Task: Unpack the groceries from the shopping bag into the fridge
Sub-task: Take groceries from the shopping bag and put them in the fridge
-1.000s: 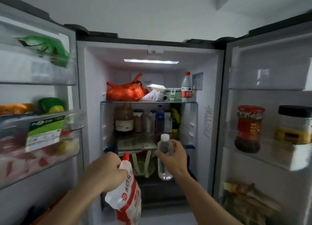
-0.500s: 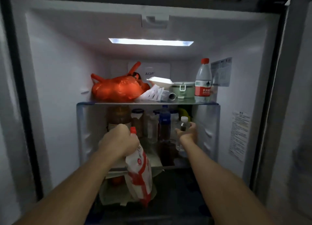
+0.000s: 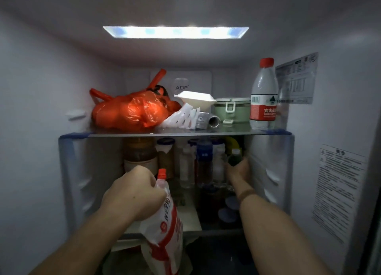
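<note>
My left hand [image 3: 134,192] grips the neck of a white and red spouted pouch [image 3: 165,229] with a red cap, which hangs in front of the fridge's middle shelf [image 3: 193,223]. My right hand [image 3: 239,169] reaches deep into the right side of that shelf and is wrapped around a small clear bottle [image 3: 235,157] with a white cap. The bottle stands upright among other bottles at the back. Its lower part is hidden by my fingers.
The top glass shelf [image 3: 175,132] carries an orange plastic bag [image 3: 132,111], a white foam box [image 3: 195,99], a green lunch box [image 3: 233,109] and a red-labelled water bottle [image 3: 263,95]. Jars [image 3: 140,155] and bottles [image 3: 204,163] crowd the back of the middle shelf.
The view has moved closer into the fridge. My right hand has carried the small bottle further back and to the right on the middle shelf. My left hand still holds the pouch.
</note>
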`<state>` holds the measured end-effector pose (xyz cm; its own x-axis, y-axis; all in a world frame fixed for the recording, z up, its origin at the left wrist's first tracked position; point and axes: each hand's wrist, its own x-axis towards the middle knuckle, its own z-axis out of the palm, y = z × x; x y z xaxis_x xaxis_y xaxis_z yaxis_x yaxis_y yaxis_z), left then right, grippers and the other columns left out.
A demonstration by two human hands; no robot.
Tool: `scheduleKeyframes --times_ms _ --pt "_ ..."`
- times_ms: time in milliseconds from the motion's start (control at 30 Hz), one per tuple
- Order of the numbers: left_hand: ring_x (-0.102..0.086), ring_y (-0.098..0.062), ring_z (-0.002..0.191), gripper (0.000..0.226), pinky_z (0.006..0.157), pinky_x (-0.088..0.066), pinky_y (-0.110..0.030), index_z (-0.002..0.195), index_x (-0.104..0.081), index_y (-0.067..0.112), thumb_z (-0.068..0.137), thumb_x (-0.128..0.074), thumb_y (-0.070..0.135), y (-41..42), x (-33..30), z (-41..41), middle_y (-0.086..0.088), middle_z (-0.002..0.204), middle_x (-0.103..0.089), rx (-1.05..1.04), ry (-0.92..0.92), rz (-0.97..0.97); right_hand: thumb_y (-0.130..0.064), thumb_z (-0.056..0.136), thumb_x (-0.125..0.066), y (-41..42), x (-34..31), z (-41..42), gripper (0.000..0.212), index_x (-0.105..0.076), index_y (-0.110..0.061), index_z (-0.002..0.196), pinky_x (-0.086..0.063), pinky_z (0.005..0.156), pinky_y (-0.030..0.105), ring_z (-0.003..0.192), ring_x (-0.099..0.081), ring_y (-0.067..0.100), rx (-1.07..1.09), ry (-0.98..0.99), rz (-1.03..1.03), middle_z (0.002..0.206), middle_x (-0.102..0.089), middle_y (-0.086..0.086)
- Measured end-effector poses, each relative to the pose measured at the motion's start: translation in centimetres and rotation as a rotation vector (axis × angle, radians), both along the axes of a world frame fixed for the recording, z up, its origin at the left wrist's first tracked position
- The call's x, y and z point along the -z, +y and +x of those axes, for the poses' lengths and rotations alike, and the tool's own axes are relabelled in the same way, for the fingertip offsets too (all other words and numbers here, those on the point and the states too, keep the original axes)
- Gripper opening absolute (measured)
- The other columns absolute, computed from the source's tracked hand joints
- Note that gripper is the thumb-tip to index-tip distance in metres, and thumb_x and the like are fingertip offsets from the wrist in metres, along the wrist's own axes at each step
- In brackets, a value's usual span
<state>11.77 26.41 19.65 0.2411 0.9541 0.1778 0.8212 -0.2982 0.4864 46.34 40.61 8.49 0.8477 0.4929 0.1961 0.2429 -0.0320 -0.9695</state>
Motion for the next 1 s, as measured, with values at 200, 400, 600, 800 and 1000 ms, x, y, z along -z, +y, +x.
scheduleKeyframes --times_ms 200,400,600,800,1000 --pt "-0.076 -0.019 0.073 0.032 0.076 -0.065 -0.046 0.079 -0.079 0.020 0.093 -0.065 0.046 -1.4 -1.3 -1.7 -0.003 0.077 -0.078 0.037 0.099 -0.073 -0.044 0.073 -0.083 -2.8 -0.6 -4.5 0.073 -0.055 -0.014 0.133 -0.057 0.092 0.045 0.111 -0.067 0.030 0.139 0.054 0.115 0.127 -0.067 0.010" --pt "-0.072 -0.014 0.079 0.027 0.075 -0.062 -0.041 0.088 -0.080 0.028 0.096 -0.063 0.048 -5.2 -2.1 -4.5 0.003 0.082 -0.076 0.061 0.109 -0.040 -0.028 0.082 -0.080 -15.8 -1.0 -19.1 0.063 -0.055 -0.020 0.139 -0.055 0.098 0.044 0.118 -0.067 0.026 -1.174 0.082 0.181 0.128 -0.069 0.006" --pt "-0.065 -0.014 0.075 0.019 0.057 -0.041 -0.029 0.084 -0.076 0.023 0.095 -0.068 0.036 -9.5 -2.0 -9.5 0.003 0.080 -0.069 0.040 0.191 0.067 -0.030 0.039 -0.100 -21.6 0.4 -27.3 0.092 -0.062 -0.014 0.121 -0.060 0.086 0.039 0.107 -0.074 0.027 -1.489 0.025 -0.057 0.111 -0.078 0.008" --pt "-0.067 -0.006 0.078 0.027 0.061 -0.048 -0.025 0.103 -0.077 0.023 0.089 -0.075 0.045 -16.5 -1.5 -15.5 0.005 0.097 -0.074 -0.091 0.039 0.284 -0.034 0.043 -0.103 -24.6 2.0 -33.7 0.077 -0.072 -0.015 0.111 -0.063 0.081 0.043 0.102 -0.075 0.032 -1.580 0.104 0.160 0.109 -0.077 0.015" --pt "-0.065 -0.028 0.119 0.036 0.099 -0.055 -0.042 0.120 -0.070 -0.002 0.086 -0.079 0.009 -25.9 5.9 -19.4 -0.018 0.128 -0.067 -0.025 -0.136 0.994 0.004 0.069 -0.084 -27.6 3.5 -37.6 0.044 -0.080 -0.025 0.102 -0.061 0.081 0.038 0.100 -0.075 0.031 -1.757 0.231 0.352 0.107 -0.078 0.012"
